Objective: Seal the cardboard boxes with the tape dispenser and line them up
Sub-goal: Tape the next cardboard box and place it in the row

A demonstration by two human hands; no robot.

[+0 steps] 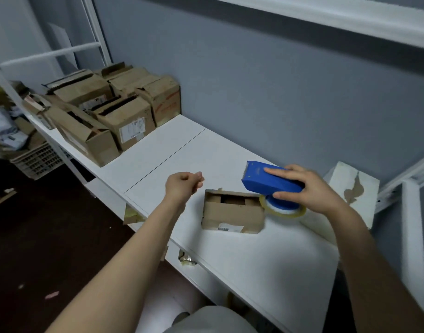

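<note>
A small cardboard box (232,211) lies on the white shelf (172,152) in front of me, its top flaps leaving a gap. My right hand (309,188) grips a blue tape dispenser (268,180) just right of the box, with its roll of clear tape (284,211) underneath near the box's right end. My left hand (183,185) hovers left of the box with fingers loosely curled and holds nothing. Several more cardboard boxes (110,114), some with open flaps, stand crowded together at the far left of the shelf.
A grey wall (266,92) runs behind the shelf. At the right end stands a white block (352,188) with torn brown patches, next to a white metal frame (412,236). A slatted crate (38,159) and loose packages lie on the dark floor at left.
</note>
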